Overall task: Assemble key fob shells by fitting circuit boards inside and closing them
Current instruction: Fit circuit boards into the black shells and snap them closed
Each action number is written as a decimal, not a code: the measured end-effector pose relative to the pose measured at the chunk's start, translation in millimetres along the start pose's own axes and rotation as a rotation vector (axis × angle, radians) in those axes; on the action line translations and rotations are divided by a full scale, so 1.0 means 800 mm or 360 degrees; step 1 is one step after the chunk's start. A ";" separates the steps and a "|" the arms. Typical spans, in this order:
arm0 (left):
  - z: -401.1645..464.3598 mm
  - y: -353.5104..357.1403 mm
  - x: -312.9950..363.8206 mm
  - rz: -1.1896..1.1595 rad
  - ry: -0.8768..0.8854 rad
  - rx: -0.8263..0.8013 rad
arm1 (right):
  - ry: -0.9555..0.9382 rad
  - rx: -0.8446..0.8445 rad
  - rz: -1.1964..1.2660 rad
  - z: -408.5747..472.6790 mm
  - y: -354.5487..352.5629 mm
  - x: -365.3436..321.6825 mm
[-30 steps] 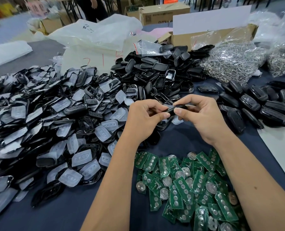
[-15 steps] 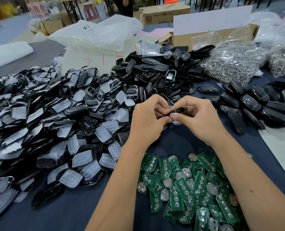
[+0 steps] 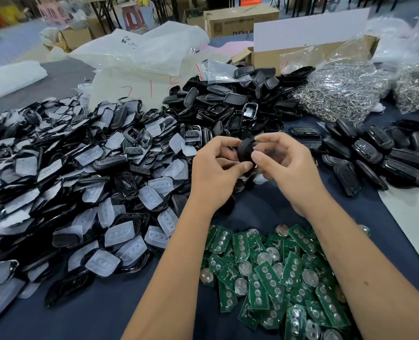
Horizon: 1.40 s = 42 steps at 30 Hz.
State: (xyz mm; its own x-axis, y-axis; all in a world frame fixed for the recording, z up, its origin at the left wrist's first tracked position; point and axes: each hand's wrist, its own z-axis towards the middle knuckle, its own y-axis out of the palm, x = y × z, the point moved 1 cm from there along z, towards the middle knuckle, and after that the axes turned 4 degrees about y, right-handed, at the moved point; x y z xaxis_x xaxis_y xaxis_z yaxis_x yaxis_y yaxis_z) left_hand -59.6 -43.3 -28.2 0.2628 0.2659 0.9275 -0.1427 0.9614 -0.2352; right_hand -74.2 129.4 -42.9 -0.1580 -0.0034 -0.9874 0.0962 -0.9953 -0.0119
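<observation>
shells (image 3: 246, 150): glossy black plastic | boards (image 3: 267, 278): green, shiny metal discs | tablecloth (image 3: 100, 312): matt navy

Both my hands on one black key fob shell

Mid-frame, my left hand (image 3: 215, 168) and right hand (image 3: 287, 165) pinch the key fob shell (image 3: 246, 149) above the counter (image 3: 120, 312); green circuit boards (image 3: 272, 273) lie heaped at lower centre, shell halves with clear button pads (image 3: 76, 182) spread left, closed fobs (image 3: 380, 153) at right.

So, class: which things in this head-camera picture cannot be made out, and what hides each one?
- Whether a board sits inside the key fob shell: fingers of the left hand and right hand cover it.
- Print on the cardboard box: too blurred.
- Circuit boards nearest the camera: cut by the bottom edge.
</observation>
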 end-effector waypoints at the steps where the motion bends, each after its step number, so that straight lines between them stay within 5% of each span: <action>1: 0.000 0.000 0.000 -0.0110 -0.0054 0.0011 | 0.0015 -0.0005 0.0009 0.000 0.001 0.000; 9: -0.005 0.000 0.004 -0.0707 -0.0308 -0.0132 | 0.0079 0.0006 0.0038 -0.003 0.005 -0.003; 23: -0.006 -0.003 0.006 -0.0869 -0.0360 -0.0193 | 0.0344 -0.0021 0.0325 -0.005 0.011 -0.007; 37: -0.005 0.000 0.002 -0.0956 -0.0401 -0.0157 | 0.0180 0.0119 0.0290 -0.008 0.015 -0.005; 42: -0.006 0.006 0.003 -0.0971 -0.0370 -0.0092 | -0.0108 0.0259 -0.0092 -0.009 0.014 -0.008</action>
State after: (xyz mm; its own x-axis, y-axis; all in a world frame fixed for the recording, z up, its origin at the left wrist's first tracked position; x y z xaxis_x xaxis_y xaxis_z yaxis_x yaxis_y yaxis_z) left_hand -54.8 -37.8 -28.3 0.0660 -0.3444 0.9365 0.0200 0.9388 0.3438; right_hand -65.3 119.2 -38.1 -0.2248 0.0530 -0.9730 -0.0742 -0.9965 -0.0371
